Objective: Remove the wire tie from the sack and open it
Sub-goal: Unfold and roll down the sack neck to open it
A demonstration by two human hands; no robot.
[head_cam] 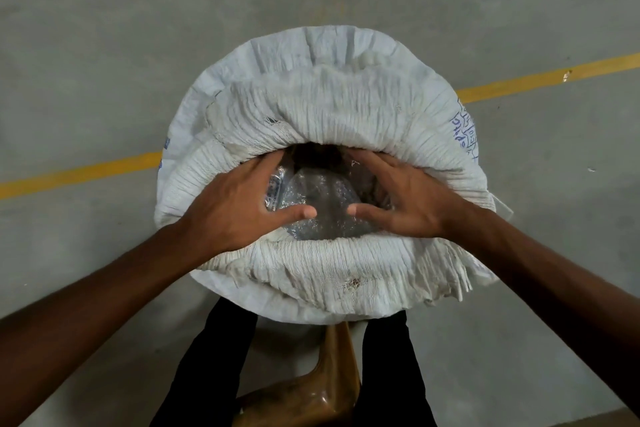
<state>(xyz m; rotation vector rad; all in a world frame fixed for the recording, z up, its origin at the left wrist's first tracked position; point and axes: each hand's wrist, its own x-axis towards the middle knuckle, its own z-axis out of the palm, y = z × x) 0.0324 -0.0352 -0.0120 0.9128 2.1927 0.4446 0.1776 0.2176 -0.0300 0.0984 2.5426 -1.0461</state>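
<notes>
**Both hands spread inside the open mouth of the sack**

You have both arms reaching forward and down from the lower corners of the view, forearms bare, converging on one white woven sack [322, 97] that stands upright on the grey concrete floor [86, 45] right in front of your legs. Your left hand [239, 204] lies palm down at the left side of the mouth, fingers splayed and pushing outward against the gathered inner edge of the fabric, the thumb pointing in toward the centre. Your right hand [401, 198] mirrors it on the right side, fingers splayed wide against the fabric, thumb pointing in, so the two thumb tips are near each other but apart. Neither hand is closed around anything; both are flat and open, pressing the rim apart.

The mouth of the sack is open, its pleated rim rolled outward all round. Inside it, between your hands, you can see one clear plastic liner [318, 198], crumpled, with dark contents under it that cannot be made out.

One yellow painted line [79, 175] crosses the floor behind the sack. One brown object [325, 388] lies between your two dark trouser legs [211, 367]; what it is cannot be told.
</notes>
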